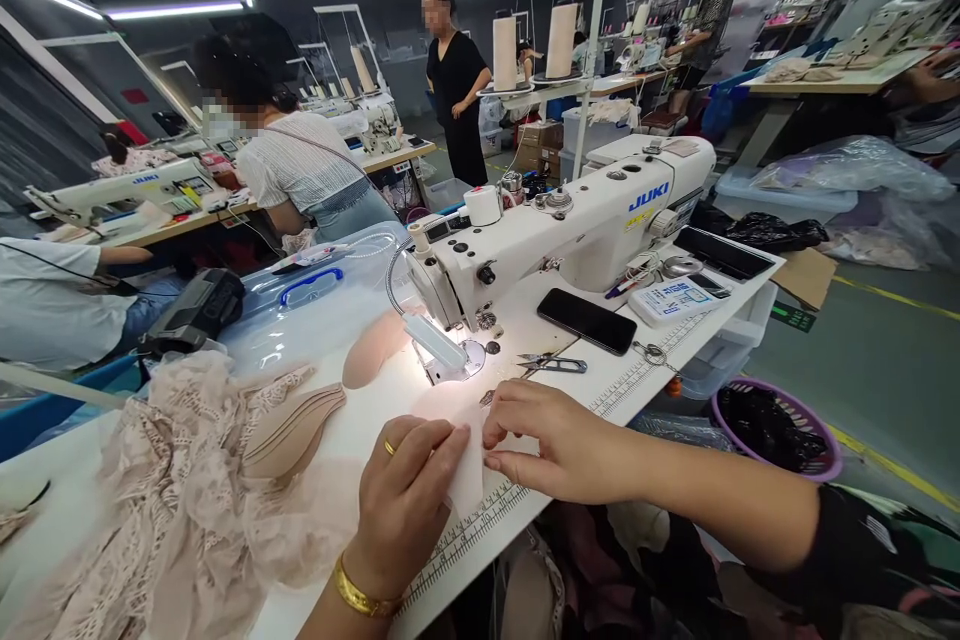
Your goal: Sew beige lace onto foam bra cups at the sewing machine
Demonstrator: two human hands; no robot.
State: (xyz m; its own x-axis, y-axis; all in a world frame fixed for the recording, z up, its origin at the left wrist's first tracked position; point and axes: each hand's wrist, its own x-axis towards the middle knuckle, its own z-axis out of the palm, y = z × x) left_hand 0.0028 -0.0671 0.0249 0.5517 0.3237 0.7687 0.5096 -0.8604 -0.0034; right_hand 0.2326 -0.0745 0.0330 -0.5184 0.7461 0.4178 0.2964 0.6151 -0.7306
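- Behind our white sewing table (652, 360) stands the sewing machine (570, 230).
- Our left hand (405, 500) and right hand (559, 445) pinch a pale fabric piece (466, 480) between them, apparently with fingertips closed on its edges.

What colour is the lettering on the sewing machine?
Blue, on the white sewing machine, clearest in the head view.

sewing machine (570, 220) behind hands | lace pile (187, 500) left | phone (586, 320) right, on table (675, 350)

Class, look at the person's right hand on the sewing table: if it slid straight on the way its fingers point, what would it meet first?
Probably the left hand: the right hand points left across the pale fabric piece both hold.
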